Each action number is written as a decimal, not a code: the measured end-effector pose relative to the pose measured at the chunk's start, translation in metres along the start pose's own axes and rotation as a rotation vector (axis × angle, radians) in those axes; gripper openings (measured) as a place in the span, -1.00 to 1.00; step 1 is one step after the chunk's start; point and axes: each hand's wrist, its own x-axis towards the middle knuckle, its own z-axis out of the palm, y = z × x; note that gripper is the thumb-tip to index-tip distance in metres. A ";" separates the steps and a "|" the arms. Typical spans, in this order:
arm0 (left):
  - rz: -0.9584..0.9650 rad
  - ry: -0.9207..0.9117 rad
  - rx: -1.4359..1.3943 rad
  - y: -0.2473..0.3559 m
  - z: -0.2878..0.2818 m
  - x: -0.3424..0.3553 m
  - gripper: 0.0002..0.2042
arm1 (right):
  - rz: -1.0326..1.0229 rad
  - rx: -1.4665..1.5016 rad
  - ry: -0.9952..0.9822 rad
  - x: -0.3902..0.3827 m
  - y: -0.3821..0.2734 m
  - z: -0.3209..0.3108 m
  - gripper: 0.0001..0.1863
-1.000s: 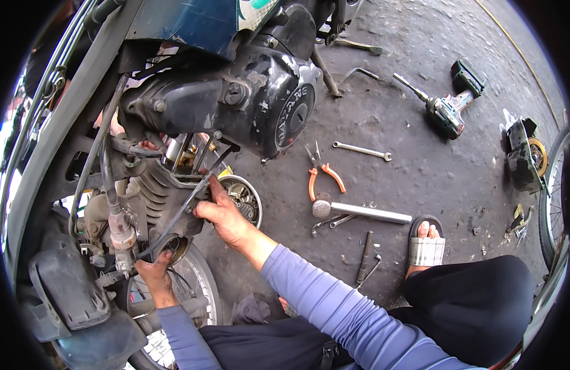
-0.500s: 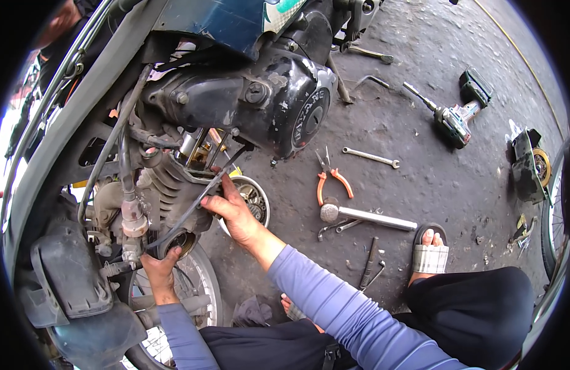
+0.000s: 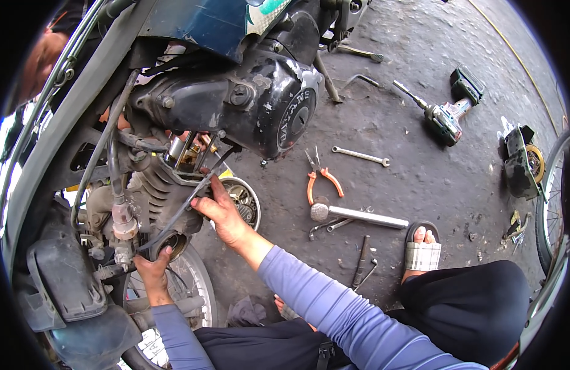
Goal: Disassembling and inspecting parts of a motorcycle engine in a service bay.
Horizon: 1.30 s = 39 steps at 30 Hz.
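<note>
A finned engine cylinder (image 3: 154, 188) on the motorcycle stands apart from the black engine case (image 3: 236, 102), with metal studs (image 3: 185, 148) showing in the gap. My right hand (image 3: 226, 216) grips the cylinder's near side, thumb and forefinger showing, the other fingers partly hidden. Across the cylinder slants a thin dark strip (image 3: 183, 206), passing beside my right fingers. Lower left, my left hand (image 3: 153, 271) is closed around the cylinder's lower end, its thumb at the rim of a round opening (image 3: 166, 245). Its other fingers are hidden underneath.
On the dark floor lie orange-handled pliers (image 3: 322, 179), a wrench (image 3: 361, 156), a hammer (image 3: 359, 214) and a cordless impact driver (image 3: 448, 111). A round bowl of parts (image 3: 255, 206) sits behind my right hand. Another person's hand (image 3: 43, 61) shows at the upper left.
The whole view has shifted slightly, so the scene sits a little further left. Both hands keep their holds on the cylinder. The other person's hand at the upper left has come lower into view.
</note>
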 end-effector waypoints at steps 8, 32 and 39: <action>-0.012 -0.053 0.000 0.012 0.006 0.000 -0.64 | -0.002 0.037 -0.015 0.001 0.001 -0.004 -0.16; -0.038 -0.100 -0.054 -0.076 -0.056 0.013 -0.35 | -0.065 0.185 0.239 -0.002 0.021 0.028 -0.36; 0.273 0.053 -0.279 -0.060 -0.029 0.036 -0.64 | -0.078 0.088 0.262 -0.003 0.016 0.019 -0.38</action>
